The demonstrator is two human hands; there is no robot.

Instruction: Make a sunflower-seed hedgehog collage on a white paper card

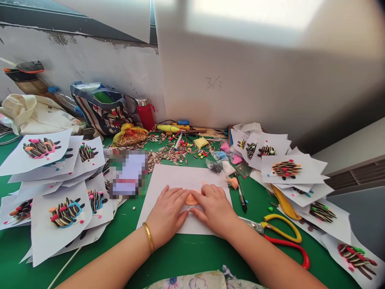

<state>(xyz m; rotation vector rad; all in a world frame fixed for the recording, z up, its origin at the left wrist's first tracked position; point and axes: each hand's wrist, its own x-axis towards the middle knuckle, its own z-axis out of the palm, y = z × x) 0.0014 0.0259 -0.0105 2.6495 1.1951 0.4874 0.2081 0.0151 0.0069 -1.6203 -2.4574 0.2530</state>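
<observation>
A flattened piece of orange modelling clay (190, 200) lies on a white sheet of paper (164, 176) in front of me. Small pencil marks show just below the clay. My left hand (170, 208), with a gold bangle at the wrist, has its forefinger and thumb closed around the clay's left edge. On the other side, my right hand (215, 206) is curled, forefinger and thumb at the clay's right edge. The fingers hide part of the clay. Right of the sheet lie a black pen (242, 196) and scissors (270, 228) with yellow and red handles.
Stacked papers bearing seed-and-clay hedgehogs stand at left (61, 241) and right (313, 180). Loose sunflower seeds (162, 150), small coloured balls and clay packets (221, 155) spread behind the sheet. A blurred phone (128, 174), red flask (145, 114) and striped bag (99, 108) stand left of centre.
</observation>
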